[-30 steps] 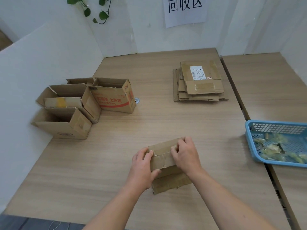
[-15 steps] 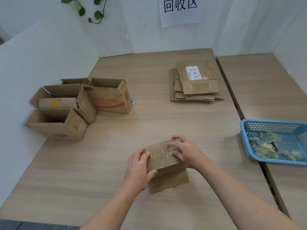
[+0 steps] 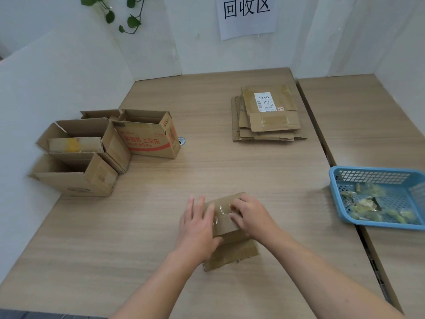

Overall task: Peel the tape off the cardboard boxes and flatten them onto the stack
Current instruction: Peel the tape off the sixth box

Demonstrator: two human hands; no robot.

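Item: small cardboard box (image 3: 230, 249), brown, sealed on top with clear tape (image 3: 222, 211), standing near the middle of the tabletop's (image 3: 230, 166) near edge. Left hand (image 3: 197, 229): fingers straight and slightly spread, laid against the box's left side and top, thumb pressed to its near face. Right hand (image 3: 250, 216): fingers curled, tips picking at the tape on the box top; whether an edge has lifted cannot be told. Stack of flattened boxes (image 3: 266, 120): toward the far right corner, top piece bearing a white label. Three open boxes (image 3: 92, 157): grouped along the left edge, one printed in red. Blue basket (image 3: 368, 170): at the right edge, lying across the gap to the adjoining table, holding crumpled tape scraps (image 3: 365, 203).
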